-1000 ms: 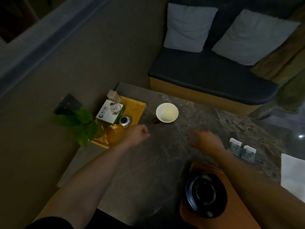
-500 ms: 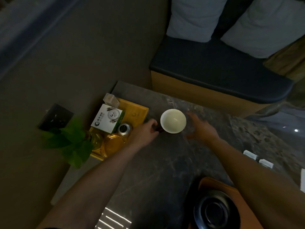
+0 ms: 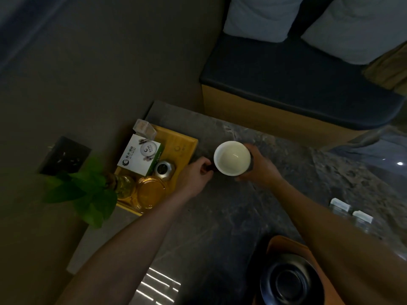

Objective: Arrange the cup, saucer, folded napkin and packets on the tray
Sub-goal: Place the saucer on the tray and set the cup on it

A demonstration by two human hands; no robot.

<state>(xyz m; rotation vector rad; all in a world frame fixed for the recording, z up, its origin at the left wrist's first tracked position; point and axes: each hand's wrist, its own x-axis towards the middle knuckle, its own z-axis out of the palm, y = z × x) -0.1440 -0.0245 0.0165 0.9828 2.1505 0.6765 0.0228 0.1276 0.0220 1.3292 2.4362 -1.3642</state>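
Observation:
A cup [image 3: 232,157], white inside and dark outside, stands on the dark marble table [image 3: 220,216]. My left hand [image 3: 195,176] pinches its dark handle on the left. On the cup's right side my right hand [image 3: 256,165] wraps around the wall. A black saucer [image 3: 289,282] lies on an orange-brown tray [image 3: 284,243] at the near right edge, partly behind my right forearm. Two small white-topped packets [image 3: 350,211] sit at the table's right.
A yellow tray [image 3: 182,142] at the table's left holds a white and green box [image 3: 141,155], a small metal tin [image 3: 164,169], glass jars [image 3: 150,191] and a leafy plant [image 3: 86,190]. A dark bench with pale cushions [image 3: 259,14] stands beyond the table.
Both hands have reached forward to the cup. The left now grips its handle and the right has closed around its side. The camera has tipped further down.

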